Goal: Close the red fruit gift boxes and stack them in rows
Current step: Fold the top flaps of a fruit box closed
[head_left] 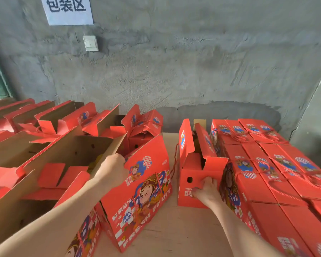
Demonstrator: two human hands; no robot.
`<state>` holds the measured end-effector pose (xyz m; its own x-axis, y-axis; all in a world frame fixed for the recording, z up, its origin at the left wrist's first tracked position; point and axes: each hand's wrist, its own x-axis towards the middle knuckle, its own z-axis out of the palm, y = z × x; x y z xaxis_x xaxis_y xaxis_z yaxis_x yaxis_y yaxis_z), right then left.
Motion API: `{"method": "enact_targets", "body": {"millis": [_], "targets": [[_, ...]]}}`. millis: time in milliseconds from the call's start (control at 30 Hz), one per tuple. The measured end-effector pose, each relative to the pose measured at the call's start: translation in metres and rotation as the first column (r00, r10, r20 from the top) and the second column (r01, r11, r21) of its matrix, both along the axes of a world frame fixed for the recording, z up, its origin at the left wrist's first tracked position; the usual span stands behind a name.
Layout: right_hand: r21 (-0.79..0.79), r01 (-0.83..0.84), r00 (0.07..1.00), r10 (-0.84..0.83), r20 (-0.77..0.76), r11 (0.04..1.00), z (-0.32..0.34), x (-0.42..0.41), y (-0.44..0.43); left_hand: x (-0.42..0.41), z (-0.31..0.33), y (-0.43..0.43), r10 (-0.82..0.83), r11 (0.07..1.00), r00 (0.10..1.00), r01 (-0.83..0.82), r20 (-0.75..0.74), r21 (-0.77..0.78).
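Note:
An open red fruit gift box (195, 175) stands on the wooden table (174, 229), its top flaps up, right beside the rows of closed red boxes (278, 169). My right hand (206, 191) presses against its near end panel, fingers curled on the lower part. Left of it another open red box (141, 197) with a cartoon print and "FRESH FRUIT" lettering leans towards me. My left hand (112, 169) grips the top edge of that box's raised side flap. Yellow fruit shows dimly inside it.
Many open red boxes (50, 123) with brown cardboard insides fill the left side, back to the wall. Closed boxes with red rope handles lie in rows at the right. A grey concrete wall (174, 62) with a paper sign and a light switch stands behind.

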<state>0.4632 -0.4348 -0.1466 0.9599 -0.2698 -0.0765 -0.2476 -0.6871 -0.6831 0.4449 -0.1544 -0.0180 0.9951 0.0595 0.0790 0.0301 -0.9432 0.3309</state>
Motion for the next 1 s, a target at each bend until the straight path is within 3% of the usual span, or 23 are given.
{"method": "enact_targets", "body": {"millis": [200,300,367,433,500,600,800,900,1000], "targets": [[-0.016,-0.001,0.998,0.0,-0.058,1.0,0.005,-0.005,0.005,0.022,-0.013,-0.006,0.206,0.95,0.978,-0.193,0.03,-0.246],[-0.004,-0.043,0.998,0.043,-0.034,0.999,-0.004,-0.022,0.024,0.025,-0.004,-0.026,0.135,0.989,0.985,-0.128,0.107,-0.07],[-0.013,-0.044,0.999,0.043,-0.013,0.999,-0.011,-0.036,0.04,0.021,0.005,-0.037,-0.059,0.99,0.973,0.028,0.223,0.137],[-0.011,-0.034,0.999,0.034,-0.005,0.999,-0.015,-0.052,0.055,0.011,0.009,-0.045,-0.236,0.967,0.91,0.186,0.342,0.172],[0.005,-0.045,0.999,0.045,0.001,0.999,-0.016,-0.07,0.068,-0.007,0.006,-0.051,-0.296,0.955,0.878,0.283,0.376,0.091],[0.017,-0.035,0.999,0.035,0.024,0.999,-0.015,-0.105,0.082,-0.038,-0.006,-0.052,-0.276,0.94,0.9,0.326,0.337,-0.103],[-0.018,0.014,0.997,-0.013,0.076,1.0,0.017,-0.196,0.085,-0.108,-0.022,-0.042,-0.312,0.868,0.891,0.409,0.33,-0.284],[0.047,0.019,0.984,-0.027,0.173,0.999,0.037,-0.25,0.08,-0.139,-0.031,-0.035,-0.284,0.852,0.909,0.385,0.304,-0.354],[0.211,-0.045,0.975,-0.003,0.221,0.976,0.037,-0.3,0.075,-0.161,-0.042,-0.027,-0.215,0.84,0.922,0.343,0.323,-0.42]]}}
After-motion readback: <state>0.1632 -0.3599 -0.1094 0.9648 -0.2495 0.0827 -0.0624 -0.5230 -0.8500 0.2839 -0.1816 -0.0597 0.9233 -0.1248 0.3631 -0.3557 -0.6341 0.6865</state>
